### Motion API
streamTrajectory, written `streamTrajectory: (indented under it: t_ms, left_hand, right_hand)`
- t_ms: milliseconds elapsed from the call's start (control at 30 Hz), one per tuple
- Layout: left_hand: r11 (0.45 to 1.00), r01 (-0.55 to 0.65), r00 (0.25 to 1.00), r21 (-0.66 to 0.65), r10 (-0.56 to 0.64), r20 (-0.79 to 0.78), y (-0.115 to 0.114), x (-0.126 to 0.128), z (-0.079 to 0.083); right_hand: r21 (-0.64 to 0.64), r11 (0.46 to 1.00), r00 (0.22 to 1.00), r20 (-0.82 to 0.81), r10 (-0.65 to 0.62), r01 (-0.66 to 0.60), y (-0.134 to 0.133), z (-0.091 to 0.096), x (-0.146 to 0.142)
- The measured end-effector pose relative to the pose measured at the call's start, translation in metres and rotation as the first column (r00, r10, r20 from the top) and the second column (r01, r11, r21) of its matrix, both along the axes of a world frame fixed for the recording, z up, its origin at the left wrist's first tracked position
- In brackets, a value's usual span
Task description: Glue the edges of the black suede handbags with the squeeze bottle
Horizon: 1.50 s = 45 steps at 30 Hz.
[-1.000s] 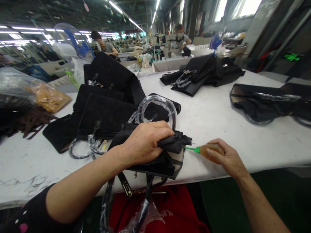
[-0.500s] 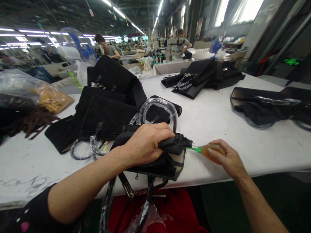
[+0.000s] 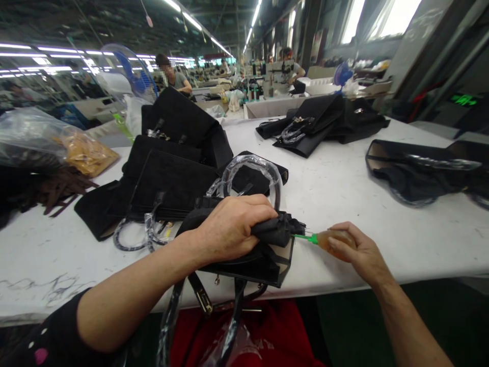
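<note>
A black handbag [image 3: 244,272] lies across the front edge of the table, its plastic-wrapped handles hanging down over my lap. My left hand [image 3: 233,224] is closed round the bag's bunched black lining [image 3: 273,230], holding it up near the bag's open right end. In my right hand [image 3: 357,250] is a squeeze glue bottle [image 3: 330,242] with amber contents and a green nozzle. The nozzle's tip reaches the right edge of the bag, just under the bunched lining; whether it touches is hard to tell. My left palm and fingertips are partly hidden.
Stacked black bags [image 3: 171,173] with wrapped handles lie to the left and behind. More black bags [image 3: 321,122] lie at the back, others [image 3: 420,168] at the right. A plastic bag of yellowish pieces [image 3: 87,153] sits far left. People work at machines beyond.
Both hands keep the same hold on the lining and the bottle. The whole view has shifted slightly; the nozzle stays at the bag's edge.
</note>
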State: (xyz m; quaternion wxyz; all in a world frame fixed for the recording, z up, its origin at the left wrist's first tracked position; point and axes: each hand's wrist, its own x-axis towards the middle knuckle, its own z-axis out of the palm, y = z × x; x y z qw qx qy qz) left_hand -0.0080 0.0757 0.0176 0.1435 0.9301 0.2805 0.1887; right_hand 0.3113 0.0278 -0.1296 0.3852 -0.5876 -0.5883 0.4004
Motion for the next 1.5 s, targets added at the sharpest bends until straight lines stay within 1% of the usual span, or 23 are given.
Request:
streamTrajectory:
  t_ms: [100,233,267,367,433,533,667,767,867,967,1000,1133,1167,1233,1267,1367,1400,1500]
  left_hand:
    - [1.0,0.006,1.0,0.011,-0.006,0.007,-0.002,-0.001,0.0]
    - [1.0,0.004,1.0,0.019,-0.004,0.007,-0.006,-0.005,-0.001]
    - [1.0,0.005,1.0,0.021,-0.005,0.012,-0.007,-0.005,-0.002]
    - [1.0,0.016,0.999,0.027,-0.017,0.029,-0.01,-0.007,-0.001]
    - [0.999,0.022,0.999,0.032,-0.023,0.038,-0.011,-0.008,-0.002]
    - [0.999,0.026,0.998,0.045,-0.029,0.064,-0.015,-0.01,-0.002]
    - [0.998,0.039,0.995,0.044,-0.043,0.086,-0.02,-0.014,-0.004]
    - [0.998,0.056,0.994,0.041,-0.06,0.09,-0.025,-0.017,-0.004]
    - [0.997,0.059,0.994,0.042,-0.063,0.085,-0.031,-0.019,-0.003]
    - [0.998,0.059,0.995,0.029,-0.062,0.079,-0.034,-0.02,-0.003]
    - [0.998,0.062,0.995,0.025,-0.063,0.08,-0.035,-0.02,-0.003]
    - [0.998,0.061,0.994,0.02,-0.062,0.092,-0.037,-0.022,-0.003]
    - [0.998,0.059,0.994,0.019,-0.061,0.094,-0.037,-0.022,-0.003]
    - [0.998,0.057,0.994,0.011,-0.058,0.092,-0.037,-0.022,-0.004]
    - [0.998,0.056,0.994,0.007,-0.057,0.092,-0.037,-0.022,-0.004]
    - [0.999,0.049,0.994,-0.001,-0.048,0.097,-0.037,-0.022,-0.005]
    - [0.999,0.048,0.994,-0.004,-0.047,0.096,-0.037,-0.022,-0.006]
    - [0.999,0.052,0.994,-0.004,-0.051,0.096,-0.037,-0.023,-0.007]
  right_hand:
    - [-0.014,0.999,0.999,-0.014,0.05,-0.051,-0.004,-0.003,0.0]
    - [0.024,1.0,1.0,-0.016,-0.013,0.013,-0.009,-0.007,-0.001]
    - [0.023,1.0,1.0,-0.016,-0.008,0.009,-0.01,-0.007,-0.001]
    - [0.001,0.998,0.997,-0.025,0.07,-0.07,-0.013,-0.007,0.0]
    - [0.005,0.998,0.998,-0.027,0.063,-0.063,-0.015,-0.007,0.001]
    - [0.005,1.0,0.999,-0.025,0.02,-0.02,-0.018,-0.005,0.0]
    - [-0.018,0.998,0.997,-0.043,0.063,-0.064,-0.027,0.004,-0.004]
    - [0.003,0.999,0.998,-0.046,0.041,-0.041,-0.037,0.005,-0.009]
    - [0.027,0.999,1.0,-0.002,0.019,-0.019,-0.042,0.0,-0.011]
    - [0.077,0.995,0.997,0.035,-0.066,0.063,-0.044,-0.004,-0.011]
    - [0.081,0.994,0.997,0.036,-0.073,0.07,-0.044,-0.004,-0.01]
    - [0.067,0.996,0.997,0.051,0.051,-0.054,-0.046,-0.001,-0.007]
    - [0.082,0.995,0.997,0.062,0.048,-0.053,-0.047,-0.001,-0.007]
    - [0.123,0.992,0.997,0.082,-0.007,-0.004,-0.048,-0.002,-0.006]
    - [0.124,0.992,0.997,0.083,-0.01,-0.001,-0.048,-0.002,-0.006]
    - [0.084,0.995,0.996,0.074,0.05,-0.057,-0.049,-0.004,-0.006]
    - [0.083,0.995,0.996,0.076,0.043,-0.049,-0.049,-0.005,-0.005]
    - [0.119,0.992,0.994,0.087,-0.063,0.052,-0.053,-0.003,-0.004]
